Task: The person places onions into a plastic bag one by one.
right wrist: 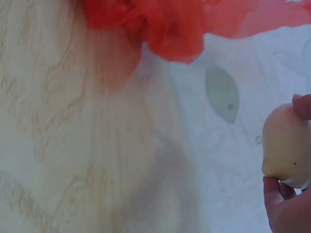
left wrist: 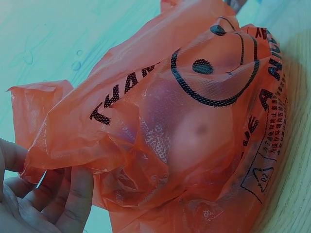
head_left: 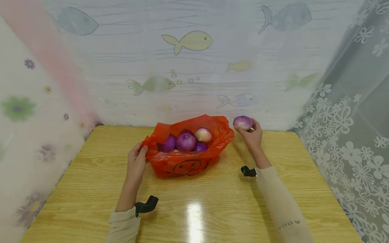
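A red plastic bag (head_left: 185, 165) with a printed smiley face stands on the table, its mouth spread wide. Inside lie several purple onions (head_left: 185, 141) and a paler one (head_left: 203, 135). My left hand (head_left: 137, 158) pinches the bag's left rim between thumb and fingers; the left wrist view shows the thin plastic (left wrist: 63, 155) caught there. To the right of the bag, my right hand (head_left: 253, 133) grips a purple-and-white onion (head_left: 242, 123) above the table's far edge. In the right wrist view that onion (right wrist: 286, 145) sits between thumb and fingers, apart from the bag.
The wooden table (head_left: 212, 202) ends at a wall covering (head_left: 194, 67) printed with fish. A flowered curtain (head_left: 358, 152) hangs along the right side, and a flowered wall covering (head_left: 36, 118) is on the left. Black wrist cameras (head_left: 147, 204) jut out from both wrists.
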Demonstrator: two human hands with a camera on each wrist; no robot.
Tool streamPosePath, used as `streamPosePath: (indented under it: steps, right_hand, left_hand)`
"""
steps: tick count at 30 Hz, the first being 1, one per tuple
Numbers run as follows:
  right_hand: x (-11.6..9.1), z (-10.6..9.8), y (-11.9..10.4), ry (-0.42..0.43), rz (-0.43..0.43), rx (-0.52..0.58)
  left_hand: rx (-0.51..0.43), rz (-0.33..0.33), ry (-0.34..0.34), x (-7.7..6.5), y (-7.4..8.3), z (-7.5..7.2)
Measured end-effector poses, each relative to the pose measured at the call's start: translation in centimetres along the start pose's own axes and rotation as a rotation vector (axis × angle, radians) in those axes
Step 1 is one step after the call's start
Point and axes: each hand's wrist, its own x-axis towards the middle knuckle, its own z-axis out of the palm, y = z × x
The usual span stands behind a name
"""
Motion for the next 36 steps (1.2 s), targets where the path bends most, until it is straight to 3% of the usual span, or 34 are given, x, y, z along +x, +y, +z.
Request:
streamPosePath:
  steps: [9,15,21,28,36]
  right_hand:
    - [-1.7,0.5,-4.4,-0.028,-0.138,0.169]
    - [-3.7,1.9,-7.6,-0.113,-0.239,0.277]
    - [-5.3,3.8,-8.7,-0.228,-0.303,0.271]
    - [-6.8,6.5,-8.9,-0.346,-0.272,0.206]
    - [-7.7,9.4,-8.8,-0.440,-0.157,0.121]
  left_hand:
    - [-0.001,0.009,-0.002,0.0,0.2,0.0]
    - [0.001,0.013,-0.010,-0.1,0.3,-0.1]
    - [0.013,0.024,-0.006,-0.1,0.3,-0.1]
    - [0.006,0.030,-0.005,-0.2,0.2,-0.1]
    - [-0.006,0.014,0.003,-0.3,0.5,0.0]
